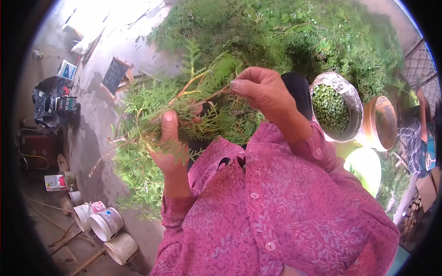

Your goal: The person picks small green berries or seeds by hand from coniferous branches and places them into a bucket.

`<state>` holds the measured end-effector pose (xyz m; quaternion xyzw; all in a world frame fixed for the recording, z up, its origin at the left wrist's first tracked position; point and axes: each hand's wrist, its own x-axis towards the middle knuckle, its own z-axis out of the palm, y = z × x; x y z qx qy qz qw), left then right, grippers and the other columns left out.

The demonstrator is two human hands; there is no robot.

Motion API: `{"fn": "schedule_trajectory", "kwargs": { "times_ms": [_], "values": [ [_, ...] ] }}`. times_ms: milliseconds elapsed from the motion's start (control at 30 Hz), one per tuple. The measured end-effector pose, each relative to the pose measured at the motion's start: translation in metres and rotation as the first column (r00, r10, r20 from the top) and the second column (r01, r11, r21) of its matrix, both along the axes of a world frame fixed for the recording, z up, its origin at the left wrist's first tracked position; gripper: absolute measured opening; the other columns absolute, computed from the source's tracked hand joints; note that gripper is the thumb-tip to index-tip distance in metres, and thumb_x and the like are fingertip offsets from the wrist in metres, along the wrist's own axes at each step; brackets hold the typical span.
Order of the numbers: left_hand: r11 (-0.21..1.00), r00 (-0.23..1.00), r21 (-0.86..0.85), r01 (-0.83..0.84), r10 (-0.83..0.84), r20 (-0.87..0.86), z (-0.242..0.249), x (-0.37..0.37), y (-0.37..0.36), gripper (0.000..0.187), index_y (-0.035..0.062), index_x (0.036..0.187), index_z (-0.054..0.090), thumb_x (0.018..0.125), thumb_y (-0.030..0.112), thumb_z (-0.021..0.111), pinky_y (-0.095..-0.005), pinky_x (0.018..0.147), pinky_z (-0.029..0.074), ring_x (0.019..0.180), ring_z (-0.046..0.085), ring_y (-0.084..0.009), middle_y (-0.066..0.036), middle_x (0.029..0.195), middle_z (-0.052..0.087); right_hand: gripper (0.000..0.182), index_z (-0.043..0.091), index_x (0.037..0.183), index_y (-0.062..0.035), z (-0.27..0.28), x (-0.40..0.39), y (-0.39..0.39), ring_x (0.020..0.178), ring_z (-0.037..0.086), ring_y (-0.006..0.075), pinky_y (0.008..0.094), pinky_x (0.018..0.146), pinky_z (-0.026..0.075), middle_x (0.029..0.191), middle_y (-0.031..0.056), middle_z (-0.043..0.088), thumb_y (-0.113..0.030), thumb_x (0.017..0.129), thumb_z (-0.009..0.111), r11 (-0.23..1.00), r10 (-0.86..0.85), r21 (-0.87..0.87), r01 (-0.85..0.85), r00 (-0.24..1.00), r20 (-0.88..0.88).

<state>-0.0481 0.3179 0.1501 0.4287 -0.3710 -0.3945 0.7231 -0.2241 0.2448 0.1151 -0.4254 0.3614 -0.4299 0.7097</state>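
Note:
A bunch of green arborvitae sprigs [142, 108] with thin brown stems is clasped in my left hand [171, 147], the thumb pressed over the stems. To the right of it, my right hand [271, 94] is closed in a pinch, thumb against forefinger, on the end of a thin brown twig [212, 95] that runs out of the bunch. Beyond both hands lies a large heap of cut arborvitae branches [276, 37]. A bucket [353, 112] holding small round green cones [329, 110] stands to the right of my right hand.
A tan bucket [386, 124] and a bright yellow-green container [363, 170] stand beside the cone bucket. At far right is another person's plaid sleeve [410, 142]. Several white buckets [107, 224] lie at lower left. A small dark-seated stool [115, 76] and a black bag [46, 101] are at left.

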Motion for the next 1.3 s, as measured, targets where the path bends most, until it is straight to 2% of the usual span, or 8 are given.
{"fn": "schedule_trajectory", "kwargs": {
  "times_ms": [300, 367, 533, 667, 767, 933, 1100, 1300],
  "values": [
    [0.959, 0.971, -0.221, 0.177, -0.134, 0.197, -0.02, 0.032, 0.017, 0.031, -0.0018, 0.105, 0.056, 0.088, 0.022, 0.048, -0.0349, 0.079, 0.047, 0.09, 0.059, -0.0257, -0.015, 0.098, 0.06, 0.009, 0.06, 0.082, -0.0021, -0.018, -0.036, -0.036, 0.043, 0.042, 0.0033, 0.0177, 0.037, 0.033, 0.059, -0.0008, 0.052, -0.009, 0.077, 0.063, 0.88, -0.472, 0.047, 0.472, 0.882, -0.016],
    [0.889, 0.354, -0.04, -0.456, 0.223, 0.908, -0.022, 0.085, 0.029, 0.041, -0.0007, 0.105, 0.055, 0.088, 0.035, 0.046, -0.035, 0.081, 0.044, 0.091, 0.056, -0.0222, -0.014, 0.1, 0.059, 0.01, 0.06, 0.086, -0.0032, -0.022, -0.08, -0.043, 0.041, 0.042, 0.0038, 0.0177, 0.035, 0.032, 0.058, -0.0005, 0.051, -0.009, 0.078, 0.061, 0.785, -0.62, -0.011, 0.62, 0.785, 0.015],
    [0.899, 0.883, 0.045, -0.435, 0.417, 0.215, 0.0, 0.201, 0.047, 0.031, -0.0005, 0.102, 0.057, 0.086, 0.026, 0.055, -0.0296, 0.064, 0.045, 0.075, 0.056, -0.0187, -0.012, 0.092, 0.061, 0.015, 0.062, 0.091, -0.0057, -0.052, -0.197, -0.025, 0.061, 0.056, 0.0107, 0.0229, 0.053, 0.044, 0.072, 0.002, 0.059, -0.006, 0.077, 0.058, 0.464, -0.885, -0.377, 0.801, 0.409, -0.221],
    [0.72, 0.831, 0.42, -0.552, 0.435, 0.346, -0.085, 0.293, 0.086, 0.053, -0.0034, 0.112, 0.049, 0.073, 0.025, 0.07, -0.0341, 0.074, 0.049, 0.094, 0.056, -0.0262, -0.02, 0.107, 0.055, 0.028, 0.063, 0.097, -0.0086, -0.13, -0.268, -0.007, 0.08, 0.062, 0.0232, 0.0309, 0.073, 0.047, 0.088, 0.0102, 0.065, -0.021, 0.072, 0.057, 0.916, -0.297, -0.36, 0.175, -0.306, -0.904],
    [0.335, 0.787, 0.775, -0.536, 0.531, 0.314, -0.085, 0.249, 0.087, 0.071, -0.0045, 0.121, 0.04, 0.069, 0.028, 0.074, -0.0397, 0.085, 0.044, 0.109, 0.047, -0.0331, -0.024, 0.122, 0.044, 0.029, 0.063, 0.093, -0.0063, -0.145, -0.268, 0.002, 0.077, 0.064, 0.0227, 0.0303, 0.07, 0.048, 0.083, 0.0125, 0.065, -0.024, 0.071, 0.056, 0.913, -0.312, -0.355, 0.203, -0.213, -0.926],
    [0.366, 0.759, 0.825, -0.431, 0.641, 0.112, -0.153, 0.324, 0.127, 0.092, -0.0041, 0.129, 0.03, 0.061, 0.034, 0.078, -0.0432, 0.094, 0.034, 0.117, 0.038, -0.0366, -0.027, 0.128, 0.035, 0.026, 0.062, 0.083, 0.0014, -0.12, -0.233, -0.024, 0.055, 0.062, 0.0175, 0.0284, 0.061, 0.048, 0.068, 0.0125, 0.063, -0.021, 0.074, 0.054, 0.827, -0.484, -0.393, 0.401, 0.155, -0.861],
    [0.142, 0.253, 0.223, -0.965, 0.255, 0.933, -0.093, 0.269, 0.084, 0.065, -0.0016, 0.121, 0.044, 0.072, 0.032, 0.068, -0.0396, 0.092, 0.039, 0.109, 0.048, -0.0309, -0.023, 0.122, 0.045, 0.025, 0.062, 0.083, 0.0004, -0.064, -0.178, -0.066, 0.052, 0.056, 0.0101, 0.0246, 0.05, 0.045, 0.062, 0.0062, 0.06, -0.024, 0.078, 0.06, 0.794, -0.605, -0.509, 0.331, 0.35, -0.715],
    [0.579, 0.456, 0.197, -0.791, 0.344, 0.82, -0.036, 0.175, -0.027, 0.029, -0.0002, 0.1, 0.062, 0.081, 0.021, 0.057, -0.0338, 0.088, 0.043, 0.097, 0.057, -0.0233, -0.015, 0.101, 0.062, 0.018, 0.061, 0.084, -0.0029, -0.085, -0.044, -0.109, 0.061, 0.054, 0.0095, 0.0234, 0.053, 0.044, 0.071, 0.0031, 0.058, -0.02, 0.077, 0.062, 0.869, -0.345, -0.485, -0.095, 0.585, -0.734]
  ]
}}
